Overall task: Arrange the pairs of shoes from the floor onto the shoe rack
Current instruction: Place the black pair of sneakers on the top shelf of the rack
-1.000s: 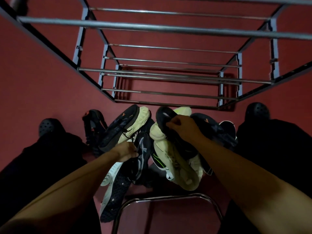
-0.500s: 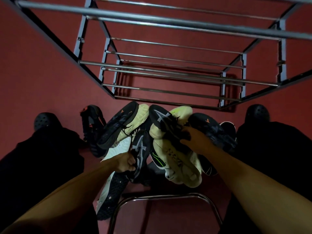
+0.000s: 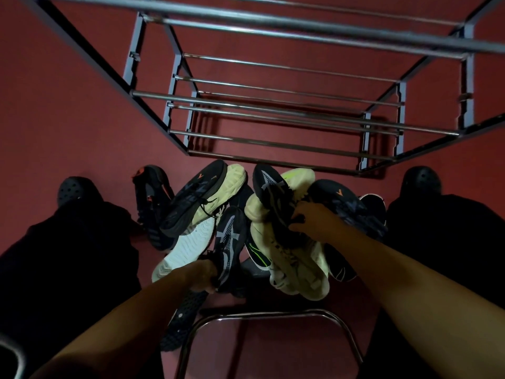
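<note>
Left hand [image 3: 203, 276] gripping black shoe [image 3: 229, 242] just beyond its knuckles; right hand [image 3: 314, 220] clutching matching black shoe [image 3: 273, 191], shoe rack [image 3: 273, 110] farther ahead.

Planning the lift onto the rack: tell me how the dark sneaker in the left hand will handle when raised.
The dark sneaker probably keeps its shape, since its thick sole looks stiff. The left hand holds it at one end, so the far end may swing or droop. It likely feels light, being a mesh-looking runner.
</note>
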A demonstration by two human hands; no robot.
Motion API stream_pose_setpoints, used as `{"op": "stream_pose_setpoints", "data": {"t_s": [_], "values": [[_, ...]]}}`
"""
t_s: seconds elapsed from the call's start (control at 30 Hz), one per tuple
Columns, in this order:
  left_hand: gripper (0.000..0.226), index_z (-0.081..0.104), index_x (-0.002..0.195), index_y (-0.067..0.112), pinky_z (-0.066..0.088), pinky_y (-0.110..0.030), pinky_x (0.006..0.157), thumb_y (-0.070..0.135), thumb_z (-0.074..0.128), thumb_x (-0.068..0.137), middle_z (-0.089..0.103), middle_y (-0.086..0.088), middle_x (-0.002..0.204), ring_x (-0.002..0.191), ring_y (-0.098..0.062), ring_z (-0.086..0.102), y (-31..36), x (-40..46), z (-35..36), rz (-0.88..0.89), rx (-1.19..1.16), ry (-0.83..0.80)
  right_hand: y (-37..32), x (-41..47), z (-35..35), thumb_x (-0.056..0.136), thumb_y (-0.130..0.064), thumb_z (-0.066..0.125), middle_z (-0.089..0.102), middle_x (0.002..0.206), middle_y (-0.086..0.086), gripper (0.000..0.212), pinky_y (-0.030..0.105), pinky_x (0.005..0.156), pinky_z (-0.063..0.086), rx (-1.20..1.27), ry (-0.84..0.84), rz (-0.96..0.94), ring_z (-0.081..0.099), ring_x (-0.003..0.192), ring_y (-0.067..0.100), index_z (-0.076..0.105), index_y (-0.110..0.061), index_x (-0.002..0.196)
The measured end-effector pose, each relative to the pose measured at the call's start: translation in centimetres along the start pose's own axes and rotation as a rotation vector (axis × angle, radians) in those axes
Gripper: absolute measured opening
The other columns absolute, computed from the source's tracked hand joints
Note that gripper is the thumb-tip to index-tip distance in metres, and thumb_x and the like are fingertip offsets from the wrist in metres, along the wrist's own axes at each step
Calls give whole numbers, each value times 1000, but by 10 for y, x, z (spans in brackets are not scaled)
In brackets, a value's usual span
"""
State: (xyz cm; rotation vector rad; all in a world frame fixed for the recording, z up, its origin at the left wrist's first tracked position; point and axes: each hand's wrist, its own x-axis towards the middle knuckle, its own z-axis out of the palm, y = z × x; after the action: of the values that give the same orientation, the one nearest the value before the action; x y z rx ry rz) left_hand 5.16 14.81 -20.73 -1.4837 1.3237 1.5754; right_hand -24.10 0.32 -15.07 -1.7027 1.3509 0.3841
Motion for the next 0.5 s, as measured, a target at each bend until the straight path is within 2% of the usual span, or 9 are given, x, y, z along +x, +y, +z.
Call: {"op": "stream_pose_setpoints", "data": {"t_s": [0.03, 0.07, 0.13, 0.2, 0.23, 0.3, 0.33, 0.43, 0.5], "values": [[35, 61, 125, -2, 40, -1, 63, 12, 66, 94, 67, -7, 111, 88, 1, 62, 1, -2, -1, 33, 37, -52, -1, 0, -1, 88, -28, 70, 68, 104, 13, 27, 33, 77, 49, -5, -3, -3, 64, 95, 28, 69, -4, 102], [31, 63, 123, 0, 36, -1, 64, 13, 62, 96, 68, -9, 113, 91, -4, 62, 2, -3, -2, 63, 80, -62, -2, -1, -2, 88, -29, 69, 66, 104, 13, 28, 33, 77, 49, -10, 5, -15, 63, 94, 28, 69, -4, 100], [25, 70, 116, 7, 41, -9, 73, 19, 63, 95, 70, -5, 108, 94, -14, 63, 1, -8, -5, 81, 103, -62, -4, -4, -5, 86, -33, 71, 59, 116, 9, 30, 33, 85, 48, -28, 57, -61, 58, 103, 25, 71, -8, 102], [20, 69, 111, 11, 45, -17, 77, 21, 63, 95, 65, 5, 96, 85, -9, 60, 0, -16, -12, 78, 77, -49, -9, -8, -10, 83, -36, 74, 51, 128, 3, 33, 35, 97, 44, -37, 94, -125, 51, 114, 21, 73, -11, 103], [16, 68, 110, 17, 46, -20, 81, 22, 62, 96, 62, 5, 98, 88, -9, 58, 4, -24, -20, 94, 85, -41, -11, -10, -13, 83, -38, 73, 54, 126, 2, 33, 37, 97, 45, -47, 96, -158, 52, 113, 21, 73, -11, 102], [7, 61, 103, 29, 47, -27, 88, 26, 58, 98, 60, 3, 107, 97, -13, 55, 14, -43, -37, 144, 71, -31, -21, -17, -21, 88, -39, 68, 63, 112, 3, 31, 38, 85, 50, -27, 83, -181, 60, 100, 23, 72, -13, 104], [4, 58, 102, 29, 45, -27, 87, 28, 57, 98, 58, 3, 108, 99, -14, 54, 20, -54, -46, 178, 71, -32, -27, -22, -25, 91, -39, 64, 64, 107, 3, 31, 35, 79, 49, -10, 76, -176, 62, 95, 22, 70, -14, 107], [28, 55, 113, 22, 44, -24, 83, 36, 67, 92, 57, 3, 111, 101, -14, 55, 35, -81, -69, 240, 43, 9, -45, -41, -42, 93, -33, 63, 64, 109, 3, 30, 27, 77, 44, 36, 52, -186, 59, 95, 16, 65, -15, 116], [32, 57, 105, 32, 52, -29, 87, 39, 78, 81, 63, 3, 111, 102, -16, 62, 45, -106, -85, 270, 14, 59, -57, -57, -56, 87, -30, 71, 62, 112, 0, 36, 26, 81, 44, 95, 17, -191, 57, 101, 16, 62, -14, 118]]}}
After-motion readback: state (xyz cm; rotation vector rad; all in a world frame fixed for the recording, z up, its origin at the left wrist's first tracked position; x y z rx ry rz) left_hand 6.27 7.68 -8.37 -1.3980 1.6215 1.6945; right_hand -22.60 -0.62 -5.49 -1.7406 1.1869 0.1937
